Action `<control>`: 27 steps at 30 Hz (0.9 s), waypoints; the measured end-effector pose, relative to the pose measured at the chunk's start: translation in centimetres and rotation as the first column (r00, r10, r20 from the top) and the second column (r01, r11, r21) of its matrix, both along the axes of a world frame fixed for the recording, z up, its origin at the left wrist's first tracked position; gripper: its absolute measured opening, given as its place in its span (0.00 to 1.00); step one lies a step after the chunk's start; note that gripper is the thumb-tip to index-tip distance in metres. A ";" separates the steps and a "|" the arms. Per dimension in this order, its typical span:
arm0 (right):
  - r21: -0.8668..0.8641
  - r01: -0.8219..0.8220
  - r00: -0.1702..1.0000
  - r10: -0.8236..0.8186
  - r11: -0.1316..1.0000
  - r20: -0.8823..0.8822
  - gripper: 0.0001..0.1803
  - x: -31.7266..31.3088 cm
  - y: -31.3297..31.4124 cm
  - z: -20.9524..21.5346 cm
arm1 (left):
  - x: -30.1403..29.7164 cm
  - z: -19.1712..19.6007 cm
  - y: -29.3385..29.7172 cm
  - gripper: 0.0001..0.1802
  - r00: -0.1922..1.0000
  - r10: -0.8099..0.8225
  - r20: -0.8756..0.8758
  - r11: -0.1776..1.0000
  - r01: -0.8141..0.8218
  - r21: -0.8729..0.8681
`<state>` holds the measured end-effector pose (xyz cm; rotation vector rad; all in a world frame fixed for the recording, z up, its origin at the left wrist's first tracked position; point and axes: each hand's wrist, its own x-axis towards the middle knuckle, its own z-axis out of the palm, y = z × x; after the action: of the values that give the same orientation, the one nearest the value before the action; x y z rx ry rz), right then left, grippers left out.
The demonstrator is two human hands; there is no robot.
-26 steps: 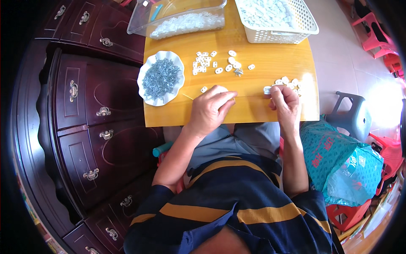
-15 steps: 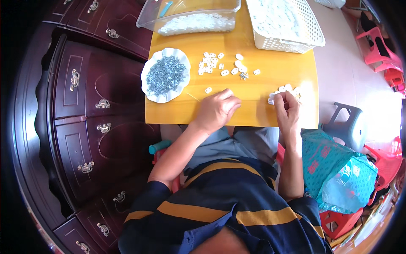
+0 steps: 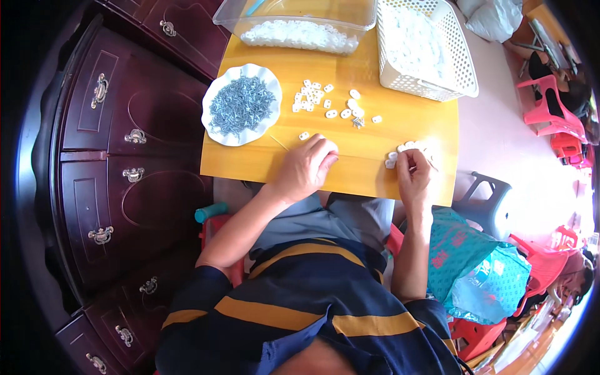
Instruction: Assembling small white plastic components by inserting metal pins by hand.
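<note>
The right hand (image 3: 414, 177) has its fingers pinched narrow at the front edge of the yellow wooden tabletop (image 3: 400, 125), closed on a short row of small white plastic clips (image 3: 400, 152) that sits just at its fingertips; a thin pale stick or pin pokes out to the right of the thumb, too small to make out properly. The left hand (image 3: 306, 167) rests knuckles-up on the table with its fingers curled under; whether they grip anything I cannot tell, though one loose white clip (image 3: 304, 135) lies just beyond them. Farther out, a scatter of the same white clips (image 3: 328, 103) is spread across the middle of the table, and to their left stands a white scalloped plate heaped with small grey metal nails (image 3: 241, 103). At the far edge sit a clear plastic tub of white pieces (image 3: 300, 31) and a white perforated plastic basket (image 3: 425, 50), also filled with white pieces. A dark carved wooden cabinet (image 3: 119, 156) runs along the left, and a teal plastic bag (image 3: 481, 269) lies by the person's right side. The step in hand looks like putting a nail into a clip; the next move probably calls for the left hand to fetch another clip and nail while the right steadies its row.
</note>
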<state>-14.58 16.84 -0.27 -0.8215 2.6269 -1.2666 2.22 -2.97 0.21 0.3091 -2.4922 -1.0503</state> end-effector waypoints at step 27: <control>-0.139 -0.312 0.949 0.314 0.940 -0.006 0.04 1.2 -5.0 2.9 | 1.2 0.9 -0.5 0.04 0.999 0.043 -0.028 0.641 -0.006 0.767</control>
<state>-13.38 11.87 2.66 -1.1898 2.2931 -1.3652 3.38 -3.47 1.12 0.5483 -1.8374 -2.0514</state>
